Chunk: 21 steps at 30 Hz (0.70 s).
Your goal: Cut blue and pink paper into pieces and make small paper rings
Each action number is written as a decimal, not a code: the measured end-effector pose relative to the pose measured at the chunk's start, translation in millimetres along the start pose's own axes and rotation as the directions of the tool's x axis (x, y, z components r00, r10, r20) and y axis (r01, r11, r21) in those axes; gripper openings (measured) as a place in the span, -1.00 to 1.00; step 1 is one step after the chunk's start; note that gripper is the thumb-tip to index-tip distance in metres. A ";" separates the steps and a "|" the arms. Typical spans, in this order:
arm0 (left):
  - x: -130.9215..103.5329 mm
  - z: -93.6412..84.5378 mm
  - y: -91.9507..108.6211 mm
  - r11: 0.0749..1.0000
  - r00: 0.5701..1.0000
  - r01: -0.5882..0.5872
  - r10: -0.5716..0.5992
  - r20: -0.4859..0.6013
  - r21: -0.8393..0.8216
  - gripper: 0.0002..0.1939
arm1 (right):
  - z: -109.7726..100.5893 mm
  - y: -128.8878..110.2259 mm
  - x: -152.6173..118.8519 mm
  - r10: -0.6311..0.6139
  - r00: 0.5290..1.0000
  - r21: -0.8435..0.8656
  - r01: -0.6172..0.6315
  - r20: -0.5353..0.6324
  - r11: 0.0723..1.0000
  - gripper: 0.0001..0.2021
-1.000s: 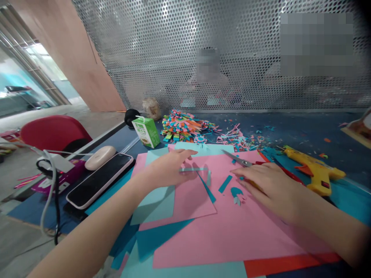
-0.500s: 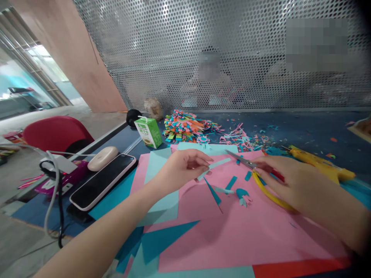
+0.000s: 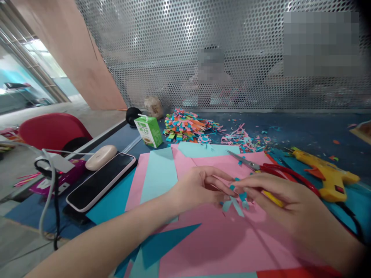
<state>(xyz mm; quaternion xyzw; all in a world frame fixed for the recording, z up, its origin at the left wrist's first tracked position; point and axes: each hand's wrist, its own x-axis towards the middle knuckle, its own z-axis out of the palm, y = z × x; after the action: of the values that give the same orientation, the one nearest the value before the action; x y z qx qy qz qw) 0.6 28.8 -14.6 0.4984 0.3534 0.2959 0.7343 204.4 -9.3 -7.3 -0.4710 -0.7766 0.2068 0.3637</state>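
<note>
Working over pink sheet [image 3: 208,243], with fingers of left hand [image 3: 199,191] and right hand [image 3: 295,200] curled and nearly meeting at blue paper scraps [image 3: 237,207]; unable to tell whether pinching. Note scissors [image 3: 253,165] lying partly behind right hand, with yellow glue gun [image 3: 333,173] farther right.

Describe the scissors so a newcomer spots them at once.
Start at the large pink sheet. Toward its far right corner, the right hand partly hides the scissors. Unlike the yellow glue gun further right, they're metal-bladed, with red and yellow handles.
</note>
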 end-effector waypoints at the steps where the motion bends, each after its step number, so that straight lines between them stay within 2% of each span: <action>1: -0.5 1.0 -0.1 1.000 1.000 -0.001 0.001 -0.002 -0.001 -0.66 | 1.0 0.0 -0.2 0.034 0.999 0.027 -0.034 -0.012 0.999 -0.82; 3: -1.3 2.2 0.3 1.000 1.000 -0.009 0.009 -0.012 -0.010 -0.65 | 3.5 3.3 -1.7 0.103 0.995 0.096 -0.104 0.010 0.990 -0.85; 7: -2.5 4.0 -0.4 0.999 0.999 -0.047 0.046 -0.025 -0.021 -0.60 | 10.9 13.6 -7.0 0.209 0.964 0.194 -0.240 0.166 0.951 -0.80; 9: -2.7 4.7 -1.6 0.998 0.998 -0.067 0.066 -0.023 -0.019 -0.61 | 14.1 16.3 -8.7 0.240 0.954 0.202 -0.275 0.182 0.940 -0.80; 14: -3.6 6.2 -2.4 0.992 0.992 -0.122 0.123 0.039 -0.039 -0.59 | 15.8 13.7 -8.3 0.255 0.960 0.262 -0.277 0.114 0.924 -0.78; 21: -7.5 6.8 -1.6 0.983 0.981 -0.182 0.184 0.064 -0.037 -0.39 | 11.4 6.1 -1.2 0.304 0.951 0.233 -0.309 0.059 0.922 -0.76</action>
<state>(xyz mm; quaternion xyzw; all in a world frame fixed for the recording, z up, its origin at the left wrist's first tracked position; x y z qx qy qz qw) 2.0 18.8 -12.6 0.5271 0.2765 0.3509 0.7229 199.7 -7.2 -19.3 -0.5371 -0.6667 0.3583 0.3725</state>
